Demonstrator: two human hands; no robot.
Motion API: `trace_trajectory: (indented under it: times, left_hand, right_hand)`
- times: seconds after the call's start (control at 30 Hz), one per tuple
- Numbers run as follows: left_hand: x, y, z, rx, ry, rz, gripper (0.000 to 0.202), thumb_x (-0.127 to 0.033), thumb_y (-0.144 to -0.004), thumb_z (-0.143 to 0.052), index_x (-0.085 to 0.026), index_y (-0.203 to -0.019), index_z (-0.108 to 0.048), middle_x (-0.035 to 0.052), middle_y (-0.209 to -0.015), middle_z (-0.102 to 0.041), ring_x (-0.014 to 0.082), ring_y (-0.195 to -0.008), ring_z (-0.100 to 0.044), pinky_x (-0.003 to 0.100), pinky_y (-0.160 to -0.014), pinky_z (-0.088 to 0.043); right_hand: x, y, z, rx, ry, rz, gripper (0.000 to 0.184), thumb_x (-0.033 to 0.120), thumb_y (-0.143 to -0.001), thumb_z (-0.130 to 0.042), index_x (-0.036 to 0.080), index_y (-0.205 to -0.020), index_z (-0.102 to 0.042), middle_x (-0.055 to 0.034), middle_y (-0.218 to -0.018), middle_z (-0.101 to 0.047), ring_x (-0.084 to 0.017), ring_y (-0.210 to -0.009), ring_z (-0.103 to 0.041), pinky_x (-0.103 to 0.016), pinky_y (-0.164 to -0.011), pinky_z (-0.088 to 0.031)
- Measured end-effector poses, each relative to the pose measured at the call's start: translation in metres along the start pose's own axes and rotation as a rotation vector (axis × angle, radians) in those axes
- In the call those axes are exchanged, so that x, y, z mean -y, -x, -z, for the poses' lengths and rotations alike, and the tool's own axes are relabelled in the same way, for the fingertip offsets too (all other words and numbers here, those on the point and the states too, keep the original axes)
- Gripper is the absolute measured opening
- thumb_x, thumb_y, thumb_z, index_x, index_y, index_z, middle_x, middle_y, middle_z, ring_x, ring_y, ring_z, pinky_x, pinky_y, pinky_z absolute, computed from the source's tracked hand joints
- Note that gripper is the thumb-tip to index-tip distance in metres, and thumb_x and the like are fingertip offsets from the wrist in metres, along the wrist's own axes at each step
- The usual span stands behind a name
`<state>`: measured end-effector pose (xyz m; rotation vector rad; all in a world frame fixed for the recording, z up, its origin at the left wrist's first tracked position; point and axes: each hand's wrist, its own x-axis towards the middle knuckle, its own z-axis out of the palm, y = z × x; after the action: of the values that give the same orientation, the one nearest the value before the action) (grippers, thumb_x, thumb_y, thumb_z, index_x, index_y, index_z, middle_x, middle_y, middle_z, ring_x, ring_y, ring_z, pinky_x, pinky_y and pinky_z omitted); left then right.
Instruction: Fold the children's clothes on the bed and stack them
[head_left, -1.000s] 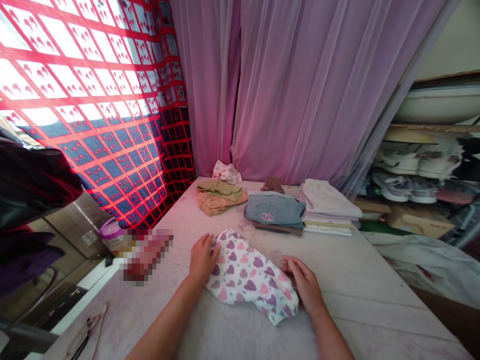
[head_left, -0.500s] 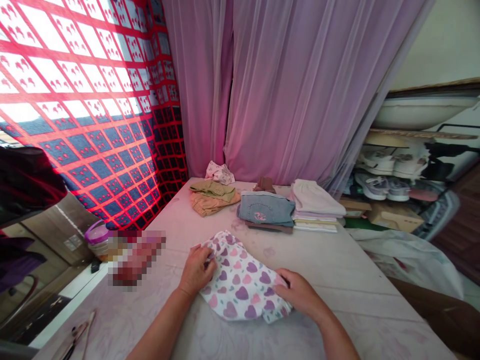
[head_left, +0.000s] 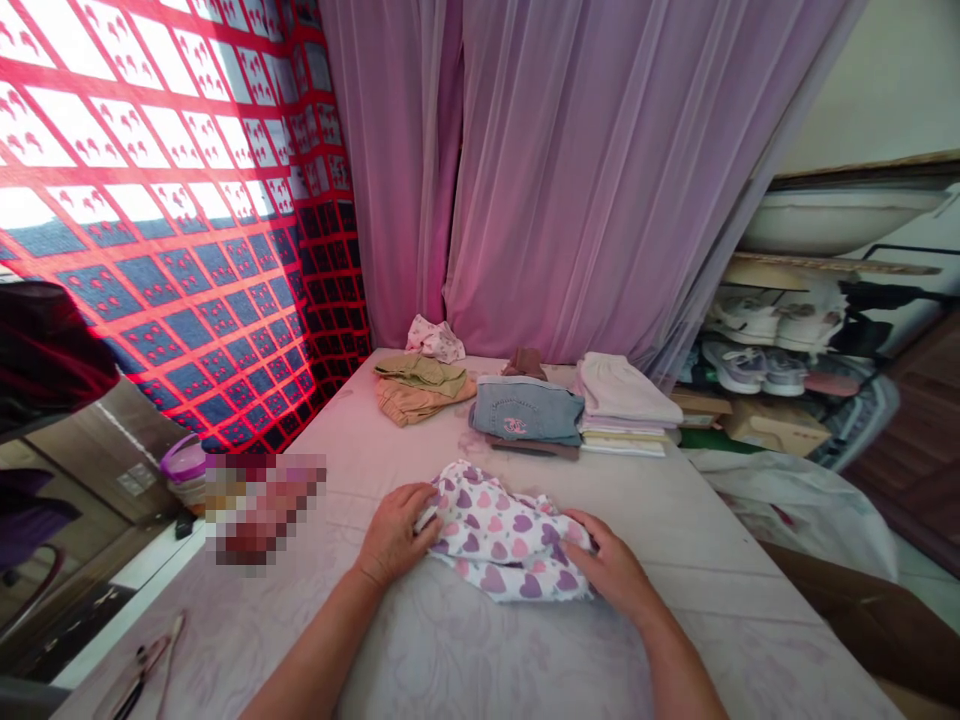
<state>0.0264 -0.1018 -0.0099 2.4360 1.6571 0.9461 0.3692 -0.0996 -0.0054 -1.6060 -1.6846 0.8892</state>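
White cotton garment with purple and pink hearts point(head_left: 502, 545) lies bunched on the pale worktop point(head_left: 480, 665); left hand point(head_left: 394, 535) and right hand point(head_left: 611, 572) pinch opposite edges, seemingly to control it, away from the folded blue denim garment point(head_left: 527, 410).

Left hand point(head_left: 394, 535): bare, broad back, faint knuckles, short blunt fingers; left forearm point(head_left: 311, 655): bare, tapering toward wrist, cut off by lower frame edge; right hand point(head_left: 611, 572): bare, same broad back, fingertips partly hidden; right forearm point(head_left: 682, 670): bare, tapering likewise, also cut off by lower edge; nails too small to make out; wrists plain.
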Motion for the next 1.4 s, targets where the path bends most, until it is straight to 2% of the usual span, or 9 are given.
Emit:
trace_trajectory:
  times: [0.13,0.27,0.43,0.6,0.8,1.0,1.2,1.3,1.4]
  left_hand:
    - [0.01,-0.003,-0.006,0.059,0.001,0.056,0.037,-0.038,-0.083,-0.057,-0.02,-0.115,-0.062,0.0114,-0.118,-0.066,0.0269,-0.11,-0.059,0.044,-0.096,-0.046]
    - [0.012,-0.004,-0.007,0.103,0.043,-0.021,0.022,-0.034,-0.088,-0.051,-0.021,-0.094,-0.069,0.0088,-0.113,-0.069,0.0245,-0.109,-0.061,0.04,-0.096,-0.045]
    - [0.006,-0.001,-0.001,0.05,0.067,0.009,0.022,-0.031,-0.091,-0.045,-0.021,-0.096,-0.064,0.0063,-0.09,-0.07,0.0197,-0.086,-0.065,0.032,-0.081,-0.05]
    - [0.004,0.003,0.0,-0.022,0.012,0.088,0.017,-0.026,-0.085,-0.047,-0.022,-0.092,-0.061,0.0051,-0.083,-0.069,0.0202,-0.081,-0.063,0.032,-0.077,-0.048]
    - [0.0,0.002,0.003,0.074,0.046,0.263,0.027,-0.037,-0.086,-0.044,-0.024,-0.102,-0.062,0.0011,-0.074,-0.068,0.0174,-0.071,-0.064,0.026,-0.067,-0.046]
    - [-0.007,-0.003,0.014,0.202,0.092,0.198,0.045,-0.047,-0.092,-0.034,-0.022,-0.073,-0.067,0.0016,-0.062,-0.064,0.0159,-0.065,-0.061,0.025,-0.065,-0.043]
    - [-0.026,-0.044,0.019,0.081,0.048,0.225,0.03,-0.04,-0.09,-0.042,-0.024,-0.094,-0.068,0.0032,-0.096,-0.07,0.0179,-0.086,-0.063,0.027,-0.074,-0.045]
    - [-0.049,-0.075,0.008,0.273,0.035,0.032,0.03,-0.037,-0.089,-0.044,-0.024,-0.094,-0.07,0.0062,-0.098,-0.071,0.0225,-0.093,-0.062,0.033,-0.082,-0.044]
    - [-0.069,-0.095,-0.009,0.466,-0.034,0.006,0.026,-0.04,-0.082,-0.053,-0.022,-0.083,-0.072,0.0095,-0.085,-0.072,0.0273,-0.087,-0.063,0.038,-0.081,-0.043]
  right_hand:
    - [0.0,0.004,0.01,0.122,-0.042,-0.029,0.042,0.043,-0.071,-0.062,0.021,-0.106,-0.066,-0.0044,-0.102,-0.071,-0.023,-0.092,-0.064,-0.03,-0.079,-0.05]
    - [0.006,0.005,0.014,-0.017,-0.095,0.031,0.03,0.037,-0.068,-0.063,0.021,-0.093,-0.069,-0.0037,-0.092,-0.071,-0.024,-0.086,-0.063,-0.031,-0.078,-0.049]
    - [0.015,0.007,0.005,-0.106,-0.383,-0.011,0.029,0.047,-0.073,-0.064,0.019,-0.081,-0.064,0.0003,-0.071,-0.065,-0.017,-0.066,-0.057,-0.025,-0.059,-0.045]
    - [0.012,0.01,-0.002,0.045,-0.606,-0.124,0.034,0.051,-0.07,-0.07,0.018,-0.078,-0.066,0.0006,-0.067,-0.065,-0.015,-0.062,-0.056,-0.024,-0.056,-0.043]
    - [-0.007,0.016,0.004,0.091,-0.941,-0.231,0.042,0.041,-0.051,-0.083,0.022,-0.087,-0.071,-0.0037,-0.076,-0.073,-0.02,-0.064,-0.064,-0.03,-0.061,-0.048]
    - [-0.015,0.018,0.007,0.055,-1.017,-0.277,0.033,0.034,-0.049,-0.084,0.022,-0.077,-0.07,-0.0015,-0.07,-0.072,-0.018,-0.058,-0.063,-0.027,-0.056,-0.047]
    - [-0.01,0.02,0.009,0.15,-0.909,-0.304,0.037,0.037,-0.048,-0.082,0.019,-0.078,-0.07,-0.0013,-0.065,-0.07,-0.016,-0.053,-0.06,-0.026,-0.053,-0.045]
    - [-0.01,0.019,0.009,0.164,-0.841,-0.289,0.037,0.04,-0.048,-0.08,0.019,-0.077,-0.07,-0.001,-0.062,-0.069,-0.016,-0.052,-0.058,-0.027,-0.053,-0.044]
    - [-0.01,0.02,0.01,0.176,-0.832,-0.283,0.038,0.039,-0.048,-0.079,0.019,-0.08,-0.07,-0.0021,-0.066,-0.07,-0.017,-0.055,-0.06,-0.029,-0.056,-0.045]
